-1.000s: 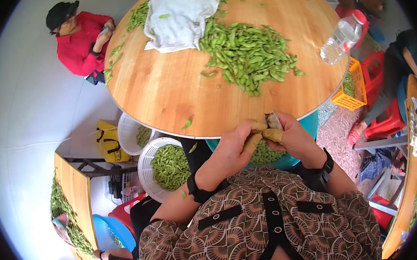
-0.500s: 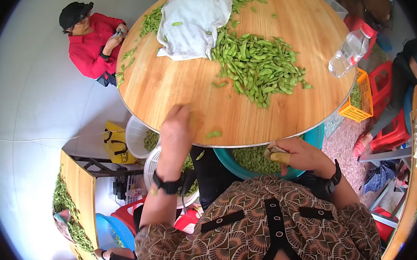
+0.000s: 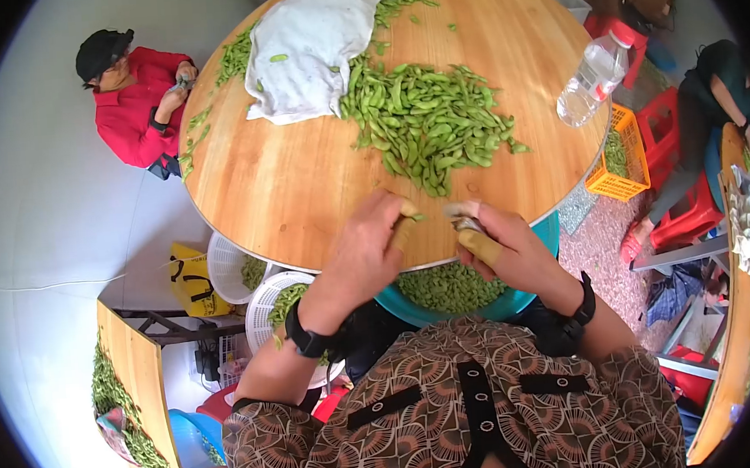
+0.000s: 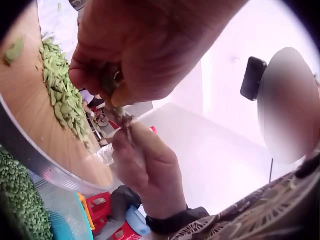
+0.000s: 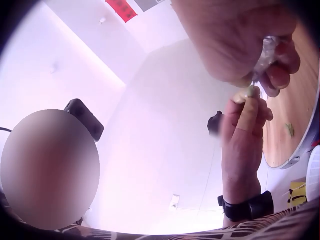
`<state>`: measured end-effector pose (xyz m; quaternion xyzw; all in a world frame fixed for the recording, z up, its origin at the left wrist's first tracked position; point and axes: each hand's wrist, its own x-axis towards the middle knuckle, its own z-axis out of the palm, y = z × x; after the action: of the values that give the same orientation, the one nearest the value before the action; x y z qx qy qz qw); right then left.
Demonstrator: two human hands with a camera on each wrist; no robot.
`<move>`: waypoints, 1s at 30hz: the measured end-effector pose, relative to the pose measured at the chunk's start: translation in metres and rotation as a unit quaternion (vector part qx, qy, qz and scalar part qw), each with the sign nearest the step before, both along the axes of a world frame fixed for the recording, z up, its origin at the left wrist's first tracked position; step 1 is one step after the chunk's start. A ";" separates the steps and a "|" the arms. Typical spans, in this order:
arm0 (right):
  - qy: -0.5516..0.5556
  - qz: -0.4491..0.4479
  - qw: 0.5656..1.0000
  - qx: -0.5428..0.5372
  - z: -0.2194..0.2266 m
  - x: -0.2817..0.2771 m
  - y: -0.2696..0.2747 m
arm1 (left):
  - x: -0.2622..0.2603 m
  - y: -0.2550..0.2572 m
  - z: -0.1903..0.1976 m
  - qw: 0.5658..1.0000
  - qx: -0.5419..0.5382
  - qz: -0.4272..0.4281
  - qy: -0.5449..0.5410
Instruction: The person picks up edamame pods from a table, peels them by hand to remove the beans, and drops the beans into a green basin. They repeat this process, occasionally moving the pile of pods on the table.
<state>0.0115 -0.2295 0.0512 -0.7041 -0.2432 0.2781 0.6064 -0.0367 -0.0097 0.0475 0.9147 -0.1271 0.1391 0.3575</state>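
My left hand [image 3: 363, 248], with yellowish covers on thumb and finger, pinches a green soybean pod [image 5: 251, 91] over the table's near edge. Facing it, my right hand [image 3: 515, 246] grips a small silvery tool [image 5: 267, 50], mostly hidden in the fingers; its kind cannot be told. The tool's narrow tip is right at the pod in the right wrist view. A heap of pods [image 3: 437, 121] lies on the round wooden table [image 3: 259, 190] beyond my hands. Below the edge, a teal basin [image 3: 549, 235] contains shelled green beans [image 3: 453, 288].
A white cloth [image 3: 310, 51] covers part of the table, and a plastic bottle [image 3: 590, 80] stands right. White baskets [image 3: 263, 316] sit below on the left. A yellow crate [image 3: 619, 184] and red stools [image 3: 691, 220] are at right. A person in red [image 3: 135, 103] is at far left.
My hands were together at the edge, then my left hand swung left over the table while the right stayed above the basin. Now both are near each other again, a pod in the left.
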 end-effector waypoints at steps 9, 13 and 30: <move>-0.121 0.049 0.991 -0.029 -0.011 -0.003 0.001 | -0.017 -0.026 0.007 0.998 -0.040 0.028 0.030; -0.256 0.023 0.966 -0.024 -0.016 -0.007 -0.001 | -0.022 -0.027 0.006 0.998 -0.047 0.017 0.044; -0.205 0.006 0.979 -0.005 -0.041 -0.011 -0.001 | -0.033 -0.049 -0.016 0.971 0.151 0.044 -0.178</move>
<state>0.0000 -0.2310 0.0097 -0.7477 -0.3652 0.1326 0.5385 -0.0693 -0.0590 0.0316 0.9234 -0.1676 0.2945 0.1801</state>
